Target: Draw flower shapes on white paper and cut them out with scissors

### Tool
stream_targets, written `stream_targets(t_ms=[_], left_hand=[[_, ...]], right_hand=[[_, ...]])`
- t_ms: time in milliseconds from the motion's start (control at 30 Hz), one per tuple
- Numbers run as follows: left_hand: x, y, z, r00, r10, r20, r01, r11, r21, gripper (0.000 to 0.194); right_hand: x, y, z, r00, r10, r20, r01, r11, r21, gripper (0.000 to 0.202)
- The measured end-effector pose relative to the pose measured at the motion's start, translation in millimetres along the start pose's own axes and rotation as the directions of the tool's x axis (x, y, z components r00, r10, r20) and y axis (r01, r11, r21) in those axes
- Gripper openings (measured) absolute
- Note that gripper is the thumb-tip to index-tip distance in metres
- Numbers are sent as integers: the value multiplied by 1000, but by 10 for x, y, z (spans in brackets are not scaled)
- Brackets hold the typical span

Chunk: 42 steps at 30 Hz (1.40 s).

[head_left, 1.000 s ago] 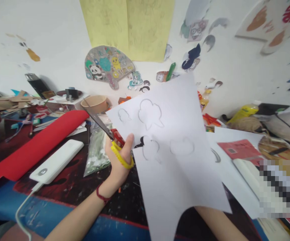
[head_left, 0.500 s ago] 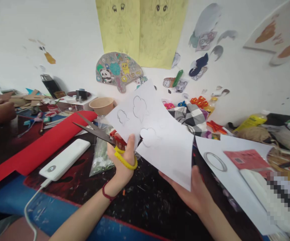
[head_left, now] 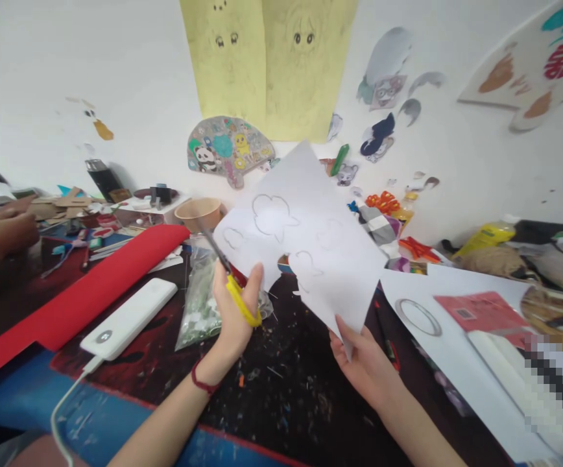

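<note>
Clock directions are read from the paper, with 12 toward the wall. The paper (head_left: 313,224) is raised above the bench (head_left: 281,395), tilted, a corner near 12. It bears pencilled cloud outlines, and a notch breaks its lower-left edge at 7, beside the lowest outline.

Left hand (head_left: 235,318): grasps the scissors (head_left: 236,295) at 8, fingers at the yellow handle, blades toward 11. The blades are blurred; their spread cannot be told. Whether the thumb touches the paper's left flap cannot be told either. Right hand (head_left: 366,366): at 5, pinches the paper's lower corner.

Step in hand, as judged: positioning the part-cut paper beside the scissors. The next move appears to call for a firm right-hand grip, turning the paper to bring a pencil line to the blades, with the left flap kept from folding.

Edges and room: a bag (head_left: 196,308) lies near the left hand at 8; a power bank (head_left: 130,318) and red sheet (head_left: 101,285) lie farther out. A bowl (head_left: 198,213) limits blade travel toward 10. At 4, a tape roll (head_left: 418,316) lies on white sheets (head_left: 432,370). The best working room is toward 6, over small scraps between the forearms. Another person's hand (head_left: 11,233) is well apart at 9.
</note>
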<state>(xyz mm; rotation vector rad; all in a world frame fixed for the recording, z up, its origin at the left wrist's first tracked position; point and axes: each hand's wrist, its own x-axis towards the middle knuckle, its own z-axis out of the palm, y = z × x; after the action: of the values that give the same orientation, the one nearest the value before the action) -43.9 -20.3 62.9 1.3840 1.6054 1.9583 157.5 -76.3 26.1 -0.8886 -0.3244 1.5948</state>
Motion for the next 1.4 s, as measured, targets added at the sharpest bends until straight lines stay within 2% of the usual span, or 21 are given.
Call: stream_targets(t_ms=[100, 167, 233, 267, 333, 400, 433, 500, 600, 700, 767, 900, 1033, 1200, 1400], left_hand=[[222, -81, -117, 993, -62, 104, 46, 988, 149, 36], [382, -75, -248, 993, -68, 101, 43, 972, 232, 35], [498, -18, -402, 995, -29, 93, -16, 893, 449, 33], [526, 23, -473, 990, -14, 140, -56, 875, 482, 30], [513, 113, -576, 944, 40, 326, -190, 876, 442, 27], [425, 199, -603, 852, 84, 517, -304, 883, 357, 33], [368, 235, -588, 821, 85, 564, -324, 883, 339, 37], [259, 287, -521, 786, 62, 616, -371, 844, 388, 39], [175, 302, -410, 713, -17, 701, -427, 782, 453, 29], [178, 240, -351, 659, -155, 736, -407, 749, 522, 25], [188, 177, -334, 635, -198, 747, -429, 713, 554, 28], [178, 70, -306, 633, -190, 750, -480, 664, 573, 35], [177, 50, -284, 656, -222, 721, -438, 666, 604, 37], [190, 57, -287, 616, -220, 756, -406, 734, 544, 35], [178, 2, -296, 615, -183, 767, -348, 810, 473, 30]], right_hand=[[-12, -38, 8, 996, -79, -29, 78, 997, -5, 30], [2, -98, -17, 988, -145, -45, 142, 988, -53, 28], [31, -170, -65, 979, -201, -41, 195, 973, -120, 25], [48, -202, -93, 974, -222, -38, 214, 966, -147, 25], [80, -250, -147, 965, -255, -57, 242, 955, -170, 25], [108, -267, -187, 958, -271, -91, 252, 951, -177, 26], [118, -267, -200, 957, -271, -104, 250, 952, -175, 27], [134, -257, -218, 961, -251, -113, 232, 960, -160, 32], [147, -243, -237, 968, -216, -131, 198, 971, -135, 43], [152, -243, -254, 963, -235, -134, 217, 967, -137, 52], [152, -249, -258, 957, -254, -139, 236, 962, -136, 54], [133, -264, -241, 945, -278, -170, 259, 957, -127, 57], [92, -269, -203, 947, -278, -164, 261, 958, -116, 64], [63, -257, -180, 949, -280, -143, 262, 956, -128, 65], [55, -230, -208, 951, -288, -110, 274, 954, -123, 68]])
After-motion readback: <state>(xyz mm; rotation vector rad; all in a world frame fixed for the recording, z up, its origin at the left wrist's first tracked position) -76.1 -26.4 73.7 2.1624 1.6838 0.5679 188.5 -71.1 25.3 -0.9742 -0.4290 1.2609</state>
